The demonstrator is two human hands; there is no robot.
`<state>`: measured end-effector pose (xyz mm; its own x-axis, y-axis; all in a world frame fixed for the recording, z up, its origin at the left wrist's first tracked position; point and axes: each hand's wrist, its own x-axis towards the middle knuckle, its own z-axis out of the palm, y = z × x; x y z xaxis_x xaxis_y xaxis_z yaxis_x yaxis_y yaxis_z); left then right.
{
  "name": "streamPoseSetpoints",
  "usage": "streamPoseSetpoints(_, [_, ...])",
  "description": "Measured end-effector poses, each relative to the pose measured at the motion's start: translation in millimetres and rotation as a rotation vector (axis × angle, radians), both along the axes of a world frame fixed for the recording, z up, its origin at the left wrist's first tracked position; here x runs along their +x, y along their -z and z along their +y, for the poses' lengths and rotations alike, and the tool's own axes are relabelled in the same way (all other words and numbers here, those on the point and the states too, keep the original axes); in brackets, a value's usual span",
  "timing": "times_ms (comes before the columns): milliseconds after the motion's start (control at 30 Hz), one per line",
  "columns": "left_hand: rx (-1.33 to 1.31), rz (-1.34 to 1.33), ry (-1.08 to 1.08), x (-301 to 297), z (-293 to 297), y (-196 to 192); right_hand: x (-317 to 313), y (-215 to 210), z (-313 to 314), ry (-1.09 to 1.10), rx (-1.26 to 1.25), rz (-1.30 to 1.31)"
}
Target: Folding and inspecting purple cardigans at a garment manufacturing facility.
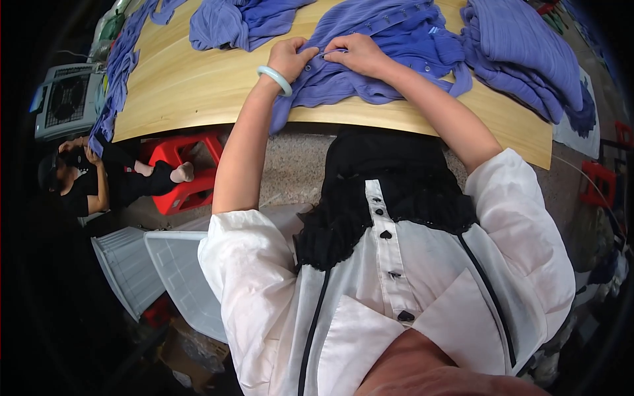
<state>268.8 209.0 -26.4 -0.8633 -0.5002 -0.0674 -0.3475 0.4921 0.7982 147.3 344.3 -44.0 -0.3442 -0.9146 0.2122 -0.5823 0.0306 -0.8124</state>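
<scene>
A blue-purple buttoned garment [370, 79] lies spread in loose folds at the table's front edge, one corner hanging over it. My left hand [288, 61], with a pale bangle [275, 80] on the wrist, pinches the garment's edge between thumb and fingers. Close beside it, my right hand [356, 55] pinches the same edge, its fingertips a short gap from the left ones. Small buttons show along the garment's placket; the exact spot between my fingertips is too small to make out.
A folded stack of the same cloth [522, 53] sits on the right of the wooden table [191, 99]. Another bunched garment [247, 23] lies at the far left. Below left are a seated person [86, 181], a red stool [185, 171] and white bins [181, 270].
</scene>
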Motion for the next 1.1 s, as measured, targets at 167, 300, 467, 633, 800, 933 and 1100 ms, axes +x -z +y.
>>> streamPoseSetpoints(167, [0.089, 0.062, 0.014, -1, 5, -4, -5, 0, -3, 0.006, 0.016, 0.000])
streamPoseSetpoints(300, [0.132, 0.032, 0.036, 2, 5, -8, -4, -5, -3, -0.010, 0.062, 0.081])
streamPoseSetpoints(467, [0.148, 0.055, 0.043, 2, 6, -4, -4, -11, -3, -0.037, 0.148, 0.105])
streamPoseSetpoints(633, [0.139, 0.069, 0.064, 0, 8, -2, -6, -6, -5, -0.061, 0.246, 0.112])
streamPoseSetpoints(800, [0.122, -0.021, 0.075, 2, 6, -10, -6, -1, 4, -0.043, 0.252, 0.164])
streamPoseSetpoints(933, [0.188, -0.105, 0.084, 6, -4, -8, -20, -10, 25, -0.060, 0.224, 0.164])
streamPoseSetpoints(1100, [0.141, -0.215, 0.113, -5, -11, 1, -25, -6, 30, -0.054, 0.233, 0.106])
